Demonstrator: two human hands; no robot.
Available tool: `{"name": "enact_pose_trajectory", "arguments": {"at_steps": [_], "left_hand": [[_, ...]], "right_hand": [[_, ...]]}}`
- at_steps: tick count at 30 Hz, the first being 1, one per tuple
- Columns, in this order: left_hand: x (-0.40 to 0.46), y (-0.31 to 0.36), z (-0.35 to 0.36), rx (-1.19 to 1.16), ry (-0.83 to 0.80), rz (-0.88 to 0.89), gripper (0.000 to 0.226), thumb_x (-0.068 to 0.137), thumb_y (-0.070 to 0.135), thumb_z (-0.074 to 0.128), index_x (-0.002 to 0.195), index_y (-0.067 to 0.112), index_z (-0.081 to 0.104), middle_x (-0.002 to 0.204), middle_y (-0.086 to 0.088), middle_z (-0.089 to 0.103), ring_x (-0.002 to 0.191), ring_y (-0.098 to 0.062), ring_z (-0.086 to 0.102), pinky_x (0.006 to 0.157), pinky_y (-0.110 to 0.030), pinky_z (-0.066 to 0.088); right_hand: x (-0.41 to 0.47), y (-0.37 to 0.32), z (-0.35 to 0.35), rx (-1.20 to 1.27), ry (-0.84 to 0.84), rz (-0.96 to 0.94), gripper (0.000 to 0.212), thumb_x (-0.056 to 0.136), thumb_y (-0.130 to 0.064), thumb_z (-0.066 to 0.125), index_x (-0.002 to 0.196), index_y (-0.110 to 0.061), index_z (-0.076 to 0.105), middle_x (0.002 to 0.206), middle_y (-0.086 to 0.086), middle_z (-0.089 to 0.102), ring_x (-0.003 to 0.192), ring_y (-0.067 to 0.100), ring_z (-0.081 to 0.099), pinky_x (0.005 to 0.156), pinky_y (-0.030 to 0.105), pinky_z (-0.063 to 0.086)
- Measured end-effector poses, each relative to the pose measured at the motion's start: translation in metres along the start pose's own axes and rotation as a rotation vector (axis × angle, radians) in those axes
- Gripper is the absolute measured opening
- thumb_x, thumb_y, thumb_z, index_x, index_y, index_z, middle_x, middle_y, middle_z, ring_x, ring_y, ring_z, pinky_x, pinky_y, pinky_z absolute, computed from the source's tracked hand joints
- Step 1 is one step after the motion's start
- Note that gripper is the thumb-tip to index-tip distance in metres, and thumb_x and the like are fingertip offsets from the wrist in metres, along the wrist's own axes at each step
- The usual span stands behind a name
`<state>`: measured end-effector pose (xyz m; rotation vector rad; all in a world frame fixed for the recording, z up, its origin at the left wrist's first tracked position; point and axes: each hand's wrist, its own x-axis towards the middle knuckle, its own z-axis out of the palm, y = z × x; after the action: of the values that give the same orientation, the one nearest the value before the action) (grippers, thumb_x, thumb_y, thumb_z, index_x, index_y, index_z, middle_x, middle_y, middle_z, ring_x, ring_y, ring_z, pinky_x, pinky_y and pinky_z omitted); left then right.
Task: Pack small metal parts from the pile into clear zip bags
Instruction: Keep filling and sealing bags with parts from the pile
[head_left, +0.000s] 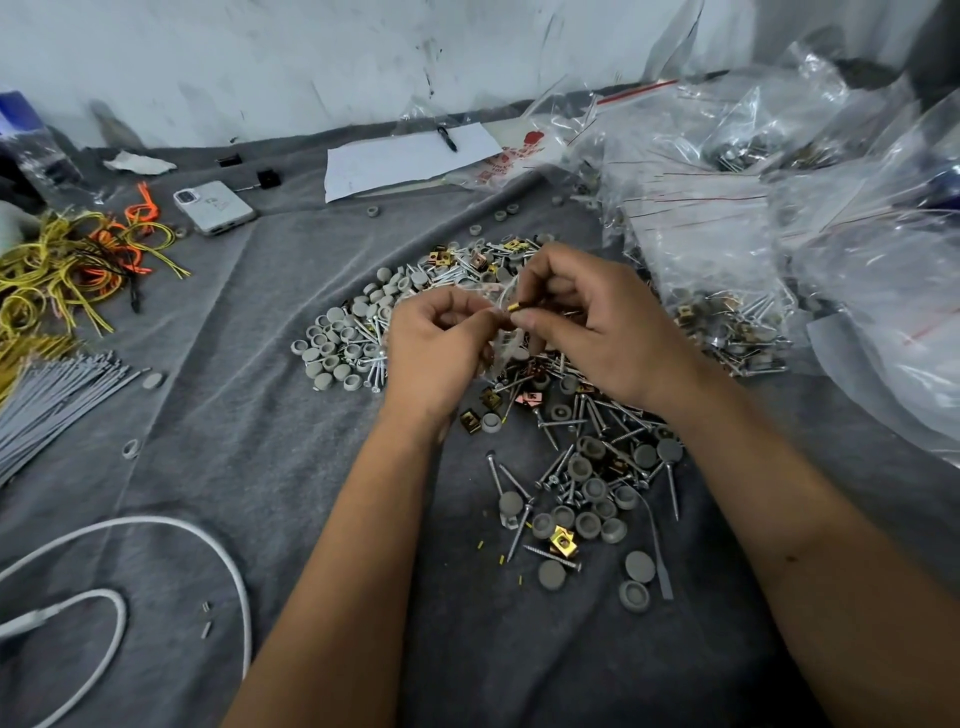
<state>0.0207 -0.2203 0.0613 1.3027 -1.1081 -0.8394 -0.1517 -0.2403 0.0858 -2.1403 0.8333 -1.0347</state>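
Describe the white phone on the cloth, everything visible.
The phone lies flat, back up, on the grey cloth at the far left, beyond the parts pile. Its white or silver back looks glossy, with rounded corners and a raised square camera block at its far-left corner. It sits skewed to the table edge. Nothing rests on it; yellow and orange ties lie just to its left, apart from it. Its screen is hidden.

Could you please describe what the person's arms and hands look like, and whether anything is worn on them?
Both forearms are bare as far as the frame shows: no sleeves, gloves, watch or bracelets. No rings show on the left hand or the right hand. The nails that show are short and unpainted. A small dark mark sits on the right forearm.
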Motion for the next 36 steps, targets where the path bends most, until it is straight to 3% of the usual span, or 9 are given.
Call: {"name": "enact_pose_trajectory", "arguments": {"at_steps": [5, 8, 11, 16, 22, 26, 29, 32, 36], "left_hand": [[-0.001, 0.003, -0.001, -0.042, -0.043, -0.042, 0.007, 0.09, -0.004, 0.071, 0.083, 0.0, 0.071, 0.056, -0.007, 0.062, 0.041, -0.009, 0.05, 0.041, -0.018, 0.039], [-0.004, 0.006, 0.0, -0.06, -0.07, -0.041, 0.01, 0.09, -0.007, 0.07, 0.083, -0.001, 0.069, 0.056, -0.006, 0.064, 0.042, -0.01, 0.053, 0.041, -0.019, 0.042], [-0.006, 0.008, 0.001, -0.093, -0.117, -0.03, 0.013, 0.091, -0.009, 0.068, 0.082, 0.0, 0.067, 0.054, -0.001, 0.064, 0.041, -0.008, 0.055, 0.04, -0.017, 0.042], [-0.006, 0.01, 0.0, -0.099, -0.119, -0.009, 0.012, 0.091, -0.007, 0.069, 0.083, 0.001, 0.068, 0.056, -0.001, 0.064, 0.045, -0.008, 0.055, 0.044, -0.017, 0.042], [-0.002, 0.009, -0.002, -0.125, -0.054, -0.03, 0.021, 0.09, -0.01, 0.067, 0.077, 0.007, 0.069, 0.054, 0.001, 0.062, 0.044, -0.006, 0.05, 0.042, -0.017, 0.04], [-0.001, 0.009, -0.005, -0.161, -0.033, -0.055, 0.018, 0.092, -0.007, 0.066, 0.08, 0.006, 0.069, 0.055, 0.003, 0.063, 0.046, -0.005, 0.051, 0.044, -0.017, 0.042], [0.0, 0.009, -0.007, -0.2, -0.027, -0.076, 0.018, 0.093, -0.006, 0.065, 0.079, 0.005, 0.068, 0.058, 0.001, 0.062, 0.048, -0.005, 0.051, 0.045, -0.016, 0.042], [0.001, 0.008, -0.009, -0.255, -0.016, -0.117, 0.02, 0.093, -0.006, 0.064, 0.077, 0.007, 0.068, 0.061, -0.002, 0.062, 0.049, -0.006, 0.051, 0.045, -0.016, 0.041], [0.005, 0.007, -0.015, -0.339, 0.059, -0.176, 0.027, 0.092, -0.007, 0.063, 0.07, 0.009, 0.066, 0.057, -0.001, 0.058, 0.047, -0.006, 0.048, 0.042, -0.015, 0.038]], "right_hand": [[-0.001, 0.006, -0.004, -0.099, -0.01, 0.025, 0.016, 0.097, -0.008, 0.067, 0.099, -0.016, 0.054, 0.079, -0.013, 0.073, 0.058, 0.011, 0.071, 0.067, 0.027, 0.056], [0.0, 0.008, -0.005, -0.164, -0.046, 0.043, 0.02, 0.091, -0.006, 0.074, 0.096, -0.021, 0.063, 0.081, -0.016, 0.073, 0.071, -0.002, 0.071, 0.07, 0.019, 0.056], [0.001, 0.01, -0.006, -0.278, -0.036, 0.071, 0.019, 0.084, -0.011, 0.082, 0.099, -0.022, 0.077, 0.088, -0.012, 0.074, 0.082, -0.003, 0.068, 0.079, 0.027, 0.059], [0.001, 0.008, -0.004, -0.274, 0.057, 0.073, 0.027, 0.081, -0.01, 0.086, 0.105, -0.022, 0.08, 0.086, -0.009, 0.075, 0.079, -0.001, 0.07, 0.074, 0.021, 0.059], [0.001, 0.005, -0.008, -0.141, 0.208, 0.079, 0.017, 0.083, -0.012, 0.084, 0.097, -0.018, 0.078, 0.088, -0.011, 0.075, 0.08, -0.001, 0.072, 0.074, 0.019, 0.06], [0.001, 0.01, -0.015, -0.16, 0.293, 0.147, 0.008, 0.089, -0.017, 0.08, 0.096, -0.017, 0.078, 0.082, -0.009, 0.073, 0.073, 0.006, 0.072, 0.065, 0.028, 0.063], [0.0, 0.019, -0.022, -0.319, 0.203, 0.222, 0.007, 0.089, -0.02, 0.08, 0.095, -0.019, 0.078, 0.079, -0.008, 0.071, 0.071, 0.008, 0.07, 0.071, 0.037, 0.063], [-0.002, 0.025, -0.027, -0.466, 0.069, 0.278, 0.006, 0.087, -0.023, 0.081, 0.093, -0.024, 0.078, 0.077, -0.011, 0.069, 0.073, 0.005, 0.067, 0.075, 0.03, 0.058], [-0.004, 0.027, -0.035, -0.522, -0.076, 0.294, 0.008, 0.084, -0.027, 0.084, 0.089, -0.028, 0.079, 0.082, -0.012, 0.07, 0.076, 0.003, 0.064, 0.065, 0.02, 0.046]]}}
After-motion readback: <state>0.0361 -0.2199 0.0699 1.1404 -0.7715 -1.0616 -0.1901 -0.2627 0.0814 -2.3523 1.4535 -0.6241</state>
